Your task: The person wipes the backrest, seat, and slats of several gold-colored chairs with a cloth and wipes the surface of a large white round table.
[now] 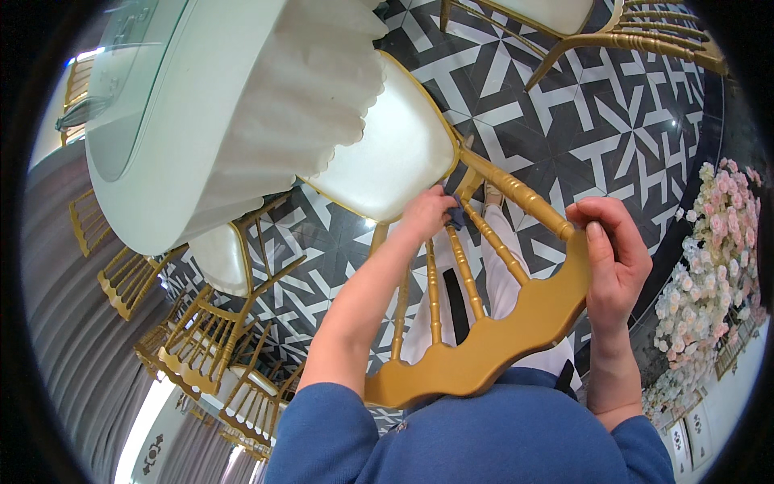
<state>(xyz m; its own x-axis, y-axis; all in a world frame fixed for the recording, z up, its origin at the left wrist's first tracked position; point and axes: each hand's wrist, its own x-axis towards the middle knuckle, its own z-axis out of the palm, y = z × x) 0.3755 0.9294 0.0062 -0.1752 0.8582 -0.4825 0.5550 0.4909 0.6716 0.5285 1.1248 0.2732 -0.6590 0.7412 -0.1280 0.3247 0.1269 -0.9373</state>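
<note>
Chair and hands, seen from close by. The gold chair (484, 355) stands between the person and the table (137, 206), its back toward the body and its seat (391, 153) partly beneath the tablecloth (310, 97). The right hand (614, 256) grasps the corner of the top rail, thumb on the near side and fingers curled over the end, presumably to steady the frame. The left hand (427, 216) reaches low, its fingers closed on a dark cloth (455, 214) at the foot of the spindles (461, 270), seemingly so that the cloth bears on the narrow turned parts; the fingertips are partly hidden. Materials: the rail is smooth and wavy-edged, the spindles ringed, the seat pale and glossy with rounded corners, the tablecloth soft and scalloped, the floor (592, 165) patterned in black and white.
</note>
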